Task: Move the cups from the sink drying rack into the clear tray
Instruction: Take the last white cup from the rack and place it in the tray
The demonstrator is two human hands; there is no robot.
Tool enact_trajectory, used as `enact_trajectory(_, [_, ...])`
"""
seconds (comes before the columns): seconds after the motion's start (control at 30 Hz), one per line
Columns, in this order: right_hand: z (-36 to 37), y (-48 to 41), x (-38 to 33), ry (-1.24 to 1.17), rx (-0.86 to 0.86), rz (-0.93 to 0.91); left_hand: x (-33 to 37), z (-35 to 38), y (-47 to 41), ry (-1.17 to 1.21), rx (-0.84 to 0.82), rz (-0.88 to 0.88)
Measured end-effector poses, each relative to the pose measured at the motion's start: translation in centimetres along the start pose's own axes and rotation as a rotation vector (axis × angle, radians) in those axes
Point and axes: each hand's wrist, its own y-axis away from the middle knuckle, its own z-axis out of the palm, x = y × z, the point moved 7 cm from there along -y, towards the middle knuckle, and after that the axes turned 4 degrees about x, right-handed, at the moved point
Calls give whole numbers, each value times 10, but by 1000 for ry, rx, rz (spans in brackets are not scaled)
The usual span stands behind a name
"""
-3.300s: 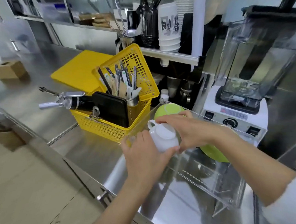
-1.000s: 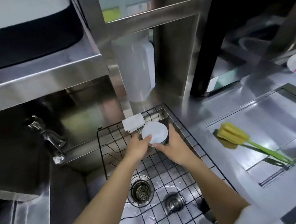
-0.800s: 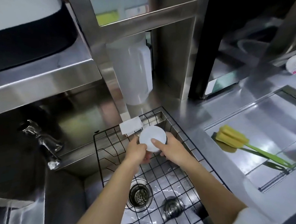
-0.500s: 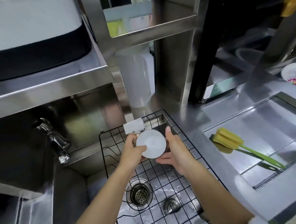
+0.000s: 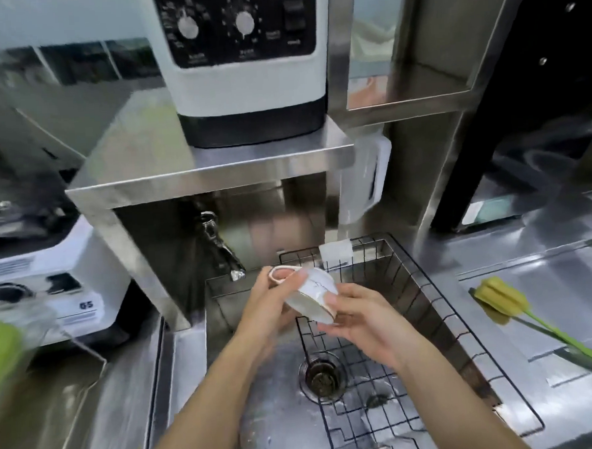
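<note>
1. A white cup (image 5: 313, 290) is held in the air above the sink (image 5: 263, 415), tilted on its side with its rim facing down and toward the near left and its handle pointing up and away.
2. The left hand (image 5: 269, 303) grips the cup at the handle end, one finger through the handle loop.
3. The right hand (image 5: 361, 320) grasps the cup at its rim and lower side, fingers curled under it.
4. The black wire drying rack (image 5: 440, 323) sits in the right part of the sink, just below and to the right of the cup; a small white tag is clipped to its far edge.
5. The sink drain (image 5: 321, 377) lies beneath the rack wires, near the arms.
6. A tap (image 5: 220, 245) stands at the far left of the sink, under a steel shelf (image 5: 213, 170) that carries a white and black appliance (image 5: 245, 62).
7. A yellow sponge brush (image 5: 504, 302) with a green handle lies on the counter to the right.
8. At the far left edge, a blurred corner of the clear tray (image 5: 53, 326) shows, with something green inside.
</note>
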Motion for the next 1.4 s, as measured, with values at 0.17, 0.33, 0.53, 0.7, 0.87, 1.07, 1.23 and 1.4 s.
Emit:
enact_trajectory(0.17, [67, 17, -3, 30, 15, -145, 50, -65, 41, -88, 65, 220])
enact_trajectory(0.33, [147, 42, -9, 193, -79, -325, 92, -136, 93, -246, 93, 383])
enact_trajectory(0.53, [239, 76, -1, 469, -86, -546, 124, -211, 147, -238, 228, 491])
enact_trajectory(0.7, [302, 93, 27, 584, -136, -613, 128, -268, 179, -190, 332, 487])
enact_trajectory(0.87, [347, 100, 62, 655, -163, -621, 113, -317, 194, -179, 434, 420])
enact_trajectory(1.07, [369, 95, 97, 811, -86, -598, 94, -350, 199, -195, 456, 349])
enact_trajectory(1.23, [377, 98, 110, 936, -32, -609, 83, -359, 197, -254, 485, 316])
enact_trajectory(1.4, [377, 100, 112, 974, -2, -639, 78, -358, 191, -283, 422, 270])
